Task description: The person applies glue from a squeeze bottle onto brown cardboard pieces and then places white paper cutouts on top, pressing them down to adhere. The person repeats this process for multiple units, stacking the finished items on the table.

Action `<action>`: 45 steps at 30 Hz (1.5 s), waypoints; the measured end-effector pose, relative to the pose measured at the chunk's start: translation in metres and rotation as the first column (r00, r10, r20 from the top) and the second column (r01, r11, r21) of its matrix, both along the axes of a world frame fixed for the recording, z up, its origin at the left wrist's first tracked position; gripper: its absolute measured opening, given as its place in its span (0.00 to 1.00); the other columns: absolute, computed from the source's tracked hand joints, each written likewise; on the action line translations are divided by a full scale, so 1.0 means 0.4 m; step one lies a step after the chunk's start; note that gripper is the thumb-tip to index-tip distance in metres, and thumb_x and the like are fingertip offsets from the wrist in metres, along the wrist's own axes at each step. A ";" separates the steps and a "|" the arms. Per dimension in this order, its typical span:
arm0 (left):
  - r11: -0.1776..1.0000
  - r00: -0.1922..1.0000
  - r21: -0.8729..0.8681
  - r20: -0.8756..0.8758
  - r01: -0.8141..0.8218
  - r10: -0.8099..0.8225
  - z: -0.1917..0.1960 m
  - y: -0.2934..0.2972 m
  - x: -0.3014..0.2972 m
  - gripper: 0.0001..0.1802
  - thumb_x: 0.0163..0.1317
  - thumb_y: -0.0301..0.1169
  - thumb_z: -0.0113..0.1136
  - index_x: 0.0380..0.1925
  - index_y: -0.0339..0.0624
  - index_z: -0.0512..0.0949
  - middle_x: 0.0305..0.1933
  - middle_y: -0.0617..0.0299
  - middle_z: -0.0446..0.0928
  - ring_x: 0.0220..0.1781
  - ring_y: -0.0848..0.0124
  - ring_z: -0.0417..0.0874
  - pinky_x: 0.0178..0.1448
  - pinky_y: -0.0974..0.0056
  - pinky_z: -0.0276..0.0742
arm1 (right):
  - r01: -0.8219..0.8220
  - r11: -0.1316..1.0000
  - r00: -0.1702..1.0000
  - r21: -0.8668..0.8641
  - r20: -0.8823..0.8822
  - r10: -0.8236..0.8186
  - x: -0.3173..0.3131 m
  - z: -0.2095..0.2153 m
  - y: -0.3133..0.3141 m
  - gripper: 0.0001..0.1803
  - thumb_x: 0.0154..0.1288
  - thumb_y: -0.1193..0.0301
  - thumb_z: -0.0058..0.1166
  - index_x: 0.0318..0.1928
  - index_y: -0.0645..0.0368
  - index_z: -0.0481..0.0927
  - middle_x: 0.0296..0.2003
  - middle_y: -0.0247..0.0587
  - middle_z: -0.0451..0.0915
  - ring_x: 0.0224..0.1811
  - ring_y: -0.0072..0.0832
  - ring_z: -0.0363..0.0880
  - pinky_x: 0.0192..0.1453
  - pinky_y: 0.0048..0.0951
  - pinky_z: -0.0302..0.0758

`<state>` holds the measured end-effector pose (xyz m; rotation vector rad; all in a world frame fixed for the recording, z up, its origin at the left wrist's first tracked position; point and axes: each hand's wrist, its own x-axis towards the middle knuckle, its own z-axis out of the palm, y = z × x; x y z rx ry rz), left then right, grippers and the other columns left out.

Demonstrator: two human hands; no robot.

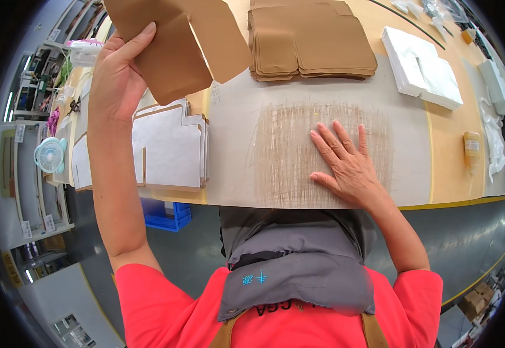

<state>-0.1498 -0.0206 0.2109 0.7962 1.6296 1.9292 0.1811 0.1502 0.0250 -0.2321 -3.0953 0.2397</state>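
Observation:
My left hand [126, 69] is raised at the upper left, thumb on top, closed on the edge of a brown cut leather-like panel [174, 55] with a slit in it. Below that panel, a pile of white-faced pieces with brown edges [168, 145] lies on the table. My right hand [348, 162] rests flat, fingers spread, on a scored, glue-streaked patch [287, 156] of the grey table covering. Beyond it sits a stack of similar brown panels [322, 43]. The right hand holds nothing.
White folded wipes or pads [420, 69] lie at the right, with an amber plastic bottle [471, 148] nearer the right edge. A small light-blue fan [51, 155] is at the far left. Under the table's front edge stands a blue crate [174, 216].

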 end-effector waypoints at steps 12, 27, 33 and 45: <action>0.991 0.987 0.018 0.084 0.135 -0.136 -0.002 0.016 0.007 0.17 0.72 0.23 0.53 0.60 0.35 0.72 0.61 0.44 0.78 0.67 0.59 0.77 0.68 0.58 0.77 | 0.130 0.943 0.979 -0.307 -0.114 -0.172 0.061 0.052 0.033 0.43 0.71 0.39 0.43 0.76 0.53 0.58 0.74 0.43 0.61 0.79 0.42 0.51 0.81 0.56 0.32; 0.715 0.582 0.386 0.416 0.583 -0.699 -0.064 0.068 0.265 0.17 0.75 0.25 0.47 0.60 0.35 0.73 0.55 0.49 0.81 0.61 0.59 0.81 0.51 0.49 0.89 | -0.287 -0.317 0.842 -0.904 -0.080 -0.533 -0.014 0.076 0.123 0.33 0.76 0.52 0.49 0.71 0.61 0.65 0.65 0.41 0.73 0.68 0.30 0.70 0.70 0.34 0.66; 0.946 0.792 -0.031 0.556 0.322 -0.252 -0.280 0.011 0.348 0.24 0.71 0.24 0.55 0.66 0.39 0.68 0.54 0.53 0.81 0.57 0.66 0.82 0.53 0.58 0.84 | -0.011 -0.201 0.734 -0.979 0.129 -0.667 0.098 0.133 0.122 0.20 0.70 0.70 0.59 0.59 0.66 0.77 0.46 0.39 0.85 0.47 0.23 0.83 0.54 0.25 0.77; 0.841 0.978 -0.536 -0.123 0.079 -0.170 -0.430 -0.015 0.391 0.35 0.65 0.22 0.63 0.72 0.47 0.65 0.36 0.65 0.76 0.33 0.80 0.79 0.38 0.73 0.76 | 0.501 0.573 0.712 -0.649 -0.067 -0.699 0.146 0.027 0.084 0.29 0.66 0.71 0.62 0.66 0.61 0.71 0.27 0.36 0.76 0.26 0.23 0.75 0.36 0.25 0.76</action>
